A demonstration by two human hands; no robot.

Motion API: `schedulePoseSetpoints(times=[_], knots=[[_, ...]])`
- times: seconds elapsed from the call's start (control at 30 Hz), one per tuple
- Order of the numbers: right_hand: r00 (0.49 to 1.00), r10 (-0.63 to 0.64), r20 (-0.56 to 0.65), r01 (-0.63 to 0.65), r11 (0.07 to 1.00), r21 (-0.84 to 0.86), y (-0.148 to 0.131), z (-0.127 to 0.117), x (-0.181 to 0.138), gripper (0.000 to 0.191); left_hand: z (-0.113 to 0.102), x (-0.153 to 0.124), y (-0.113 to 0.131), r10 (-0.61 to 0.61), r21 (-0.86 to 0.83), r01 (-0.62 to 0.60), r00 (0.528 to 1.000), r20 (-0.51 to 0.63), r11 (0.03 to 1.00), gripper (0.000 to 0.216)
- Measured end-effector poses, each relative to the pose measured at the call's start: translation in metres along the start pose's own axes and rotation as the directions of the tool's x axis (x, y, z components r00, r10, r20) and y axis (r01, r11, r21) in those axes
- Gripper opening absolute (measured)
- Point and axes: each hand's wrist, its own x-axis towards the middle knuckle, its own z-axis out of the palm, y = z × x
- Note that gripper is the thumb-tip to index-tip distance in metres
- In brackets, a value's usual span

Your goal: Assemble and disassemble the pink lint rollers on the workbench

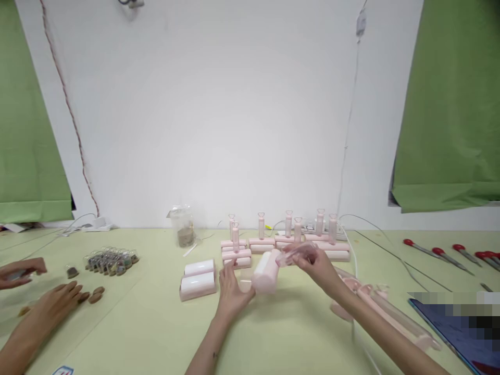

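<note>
My left hand rests on the table with its fingers against a pink lint roller, steadying its left side; a small clear piece lies under the fingers. My right hand is closed round a clear pink cover and holds it at the roller's upper right end. Behind them, assembled pink rollers lie stacked in rows with their handles standing upright. Two white rollers lie to the left of my left hand.
Another person's hands work at the far left beside small corked bottles. A clear bag stands near the wall. Red-handled tools lie at the right, long pink handles under my right forearm, a blue sheet beyond.
</note>
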Motion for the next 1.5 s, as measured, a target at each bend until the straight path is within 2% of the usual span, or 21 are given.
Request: schedulePoseSetpoints(times=[0.07, 0.13, 0.17, 0.2, 0.27, 0.3, 0.33, 0.37, 0.43, 0.57, 0.67, 0.7, 0.77, 0.83, 0.87, 0.93, 1.07, 1.2, 1.3, 1.4, 1.5], knots=[[0.997, 0.019, 0.074, -0.022, 0.999, 0.035, 0.005, 0.002, -0.012, 0.022, 0.009, -0.008, 0.013, -0.056, -0.155, 0.059, 0.998, 0.025, 0.986, 0.057], [0.986, 0.036, 0.161, -0.053, 0.993, 0.101, 0.011, 0.009, -0.019, 0.024, 0.019, -0.019, 0.024, -0.136, -0.238, 0.178, 0.974, 0.181, 0.955, 0.064], [0.978, 0.045, 0.203, -0.077, 0.986, 0.15, 0.014, 0.014, -0.021, 0.026, 0.023, -0.025, 0.028, -0.184, -0.299, 0.271, 0.94, 0.288, 0.915, 0.067], [0.972, 0.068, 0.224, -0.117, 0.97, 0.211, 0.016, 0.019, -0.023, 0.028, 0.027, -0.031, 0.031, -0.235, -0.381, 0.394, 0.886, 0.399, 0.836, 0.065], [0.966, 0.167, 0.199, -0.227, 0.916, 0.332, 0.019, 0.031, -0.026, 0.026, 0.032, -0.04, 0.034, -0.262, -0.519, 0.524, 0.828, 0.495, 0.675, 0.047], [0.958, 0.236, 0.164, -0.282, 0.883, 0.376, 0.02, 0.037, -0.028, 0.022, 0.034, -0.043, 0.035, -0.256, -0.573, 0.524, 0.837, 0.483, 0.631, 0.038], [0.944, 0.305, 0.124, -0.329, 0.852, 0.407, 0.021, 0.042, -0.03, 0.021, 0.035, -0.045, 0.035, -0.242, -0.606, 0.483, 0.866, 0.437, 0.632, 0.032], [0.927, 0.364, 0.093, -0.368, 0.827, 0.424, 0.022, 0.046, -0.033, 0.024, 0.036, -0.046, 0.034, -0.227, -0.615, 0.445, 0.887, 0.402, 0.651, 0.03], [0.9, 0.429, 0.081, -0.419, 0.797, 0.434, 0.024, 0.053, -0.039, 0.028, 0.038, -0.046, 0.033, -0.219, -0.586, 0.428, 0.893, 0.394, 0.688, 0.031], [0.888, 0.449, 0.101, -0.445, 0.78, 0.441, 0.027, 0.051, -0.043, 0.027, 0.035, -0.04, 0.03, -0.264, -0.522, 0.495, 0.85, 0.456, 0.694, 0.036], [0.902, 0.428, 0.064, -0.416, 0.816, 0.401, 0.031, 0.035, -0.034, 0.03, 0.026, -0.034, 0.028, -0.355, -0.488, 0.612, 0.777, 0.52, 0.623, 0.039], [0.908, 0.417, 0.033, -0.397, 0.834, 0.383, 0.033, 0.027, -0.029, 0.03, 0.023, -0.032, 0.028, -0.368, -0.49, 0.625, 0.769, 0.523, 0.607, 0.04], [0.925, 0.375, -0.056, -0.339, 0.884, 0.322, 0.038, 0.011, -0.019, 0.027, 0.018, -0.029, 0.029, -0.342, -0.516, 0.574, 0.809, 0.479, 0.636, 0.04], [0.95, 0.284, -0.131, -0.28, 0.959, 0.048, 0.046, -0.002, -0.012, 0.022, 0.016, -0.027, 0.029, -0.291, -0.527, 0.477, 0.87, 0.399, 0.703, 0.04], [0.962, 0.236, -0.134, -0.254, 0.958, -0.131, 0.05, -0.006, -0.01, 0.018, 0.017, -0.026, 0.029, -0.281, -0.511, 0.446, 0.886, 0.37, 0.735, 0.041], [0.978, 0.19, -0.083, -0.207, 0.878, -0.431, 0.06, -0.009, -0.011, 0.009, 0.018, -0.025, 0.028, -0.28, -0.458, 0.409, 0.903, 0.325, 0.789, 0.044], [0.96, 0.279, 0.019, -0.208, 0.761, -0.614, 0.077, -0.004, -0.021, 0.025, 0.02, -0.023, 0.02, -0.255, -0.361, 0.352, 0.923, 0.289, 0.863, 0.046], [0.939, 0.343, 0.027, -0.234, 0.694, -0.681, 0.078, -0.008, -0.025, 0.041, 0.016, -0.019, 0.016, -0.167, -0.197, 0.218, 0.955, 0.245, 0.956, 0.037], [0.954, 0.298, 0.022, -0.208, 0.716, -0.666, 0.066, -0.013, -0.024, 0.033, 0.014, -0.02, 0.019, -0.071, 0.0, 0.072, 0.99, 0.123, 0.997, 0.03], [0.964, 0.224, 0.145, -0.115, 0.839, -0.532, 0.047, -0.006, -0.027, 0.029, 0.012, -0.023, 0.024, 0.015, 0.171, -0.024, 0.998, 0.054, 0.985, 0.026], [0.937, 0.137, 0.323, -0.035, 0.953, -0.301, 0.027, 0.008, -0.036, 0.035, 0.011, -0.026, 0.028, 0.052, 0.253, -0.062, 0.998, 0.047, 0.965, 0.024]])
